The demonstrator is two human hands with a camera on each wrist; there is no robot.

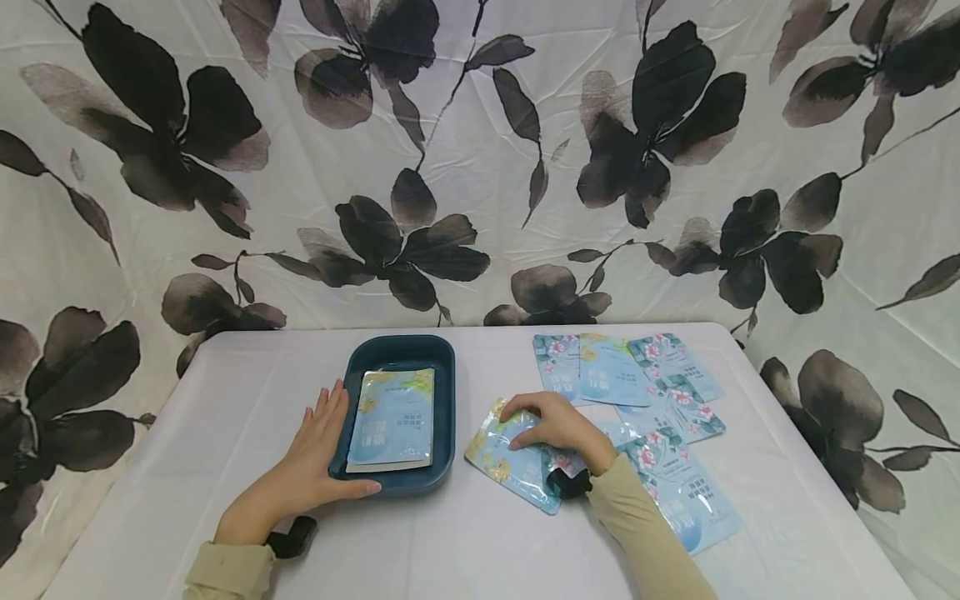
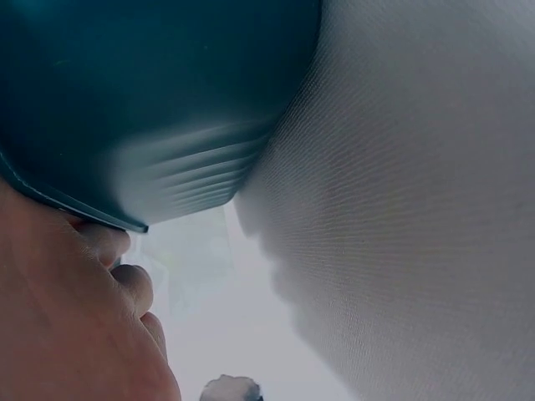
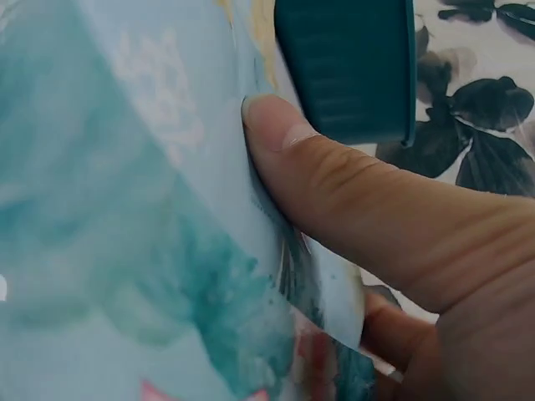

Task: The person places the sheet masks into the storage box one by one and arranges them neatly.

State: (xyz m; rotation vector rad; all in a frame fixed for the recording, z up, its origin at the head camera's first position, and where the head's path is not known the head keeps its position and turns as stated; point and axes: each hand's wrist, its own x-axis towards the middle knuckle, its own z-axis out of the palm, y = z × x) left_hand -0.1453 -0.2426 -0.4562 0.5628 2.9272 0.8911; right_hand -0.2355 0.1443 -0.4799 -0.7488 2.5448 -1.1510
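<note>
A dark teal tray (image 1: 447,417) holds a short stack of blue sheet mask packets (image 1: 393,425), the top one with yellow flowers. My left hand (image 1: 303,471) rests along the tray's left side, fingers straight and thumb spread at its front edge. To the right of the tray, my right hand (image 1: 555,425) pinches a yellow-flowered sheet mask packet (image 1: 501,457), tilted on the cloth. In the right wrist view the thumb (image 3: 288,138) presses on the packets' edge. A pink-flowered packet lies partly hidden beneath that hand.
Several more packets (image 1: 686,500) with pink or yellow flowers lie overlapping on the right of the table. White cloth (image 1: 247,392) covers the tabletop. Behind the table's far edge hangs a curtain (image 1: 525,167) printed with dark flowers.
</note>
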